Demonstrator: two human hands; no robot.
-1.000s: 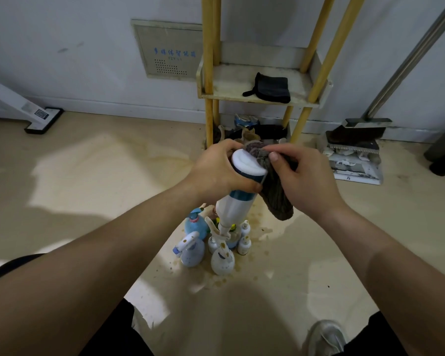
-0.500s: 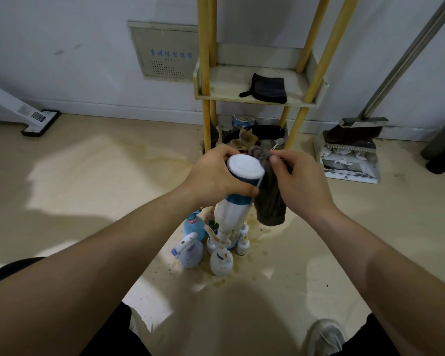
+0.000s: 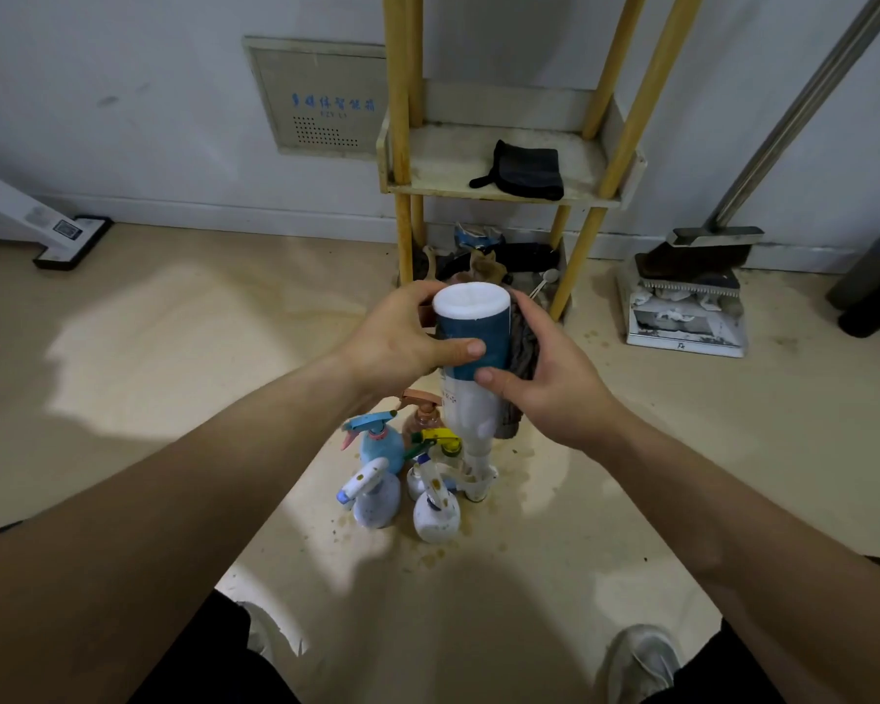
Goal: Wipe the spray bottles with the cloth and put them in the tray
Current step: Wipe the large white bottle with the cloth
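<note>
Since the right grip [image 3: 555,393] was last seen pinching the cloth [image 3: 524,343] up at the white base, it has slid down the flank of the spray bottle [image 3: 473,317]. Cloth then dangled from the fingertips; now it is pressed between palm and bottle, right thumb on the front. Blue label band has turned toward the camera. Left grip [image 3: 407,343] is curled round the opposite side, thumb lying across the label.

Bottle is held in the air above the cluster of small spray bottles [image 3: 402,480] on the floor [image 3: 174,348]. Long axis near vertical, inverted. Flat base up, leaning slightly toward the camera; trigger head points down at the floor.
</note>
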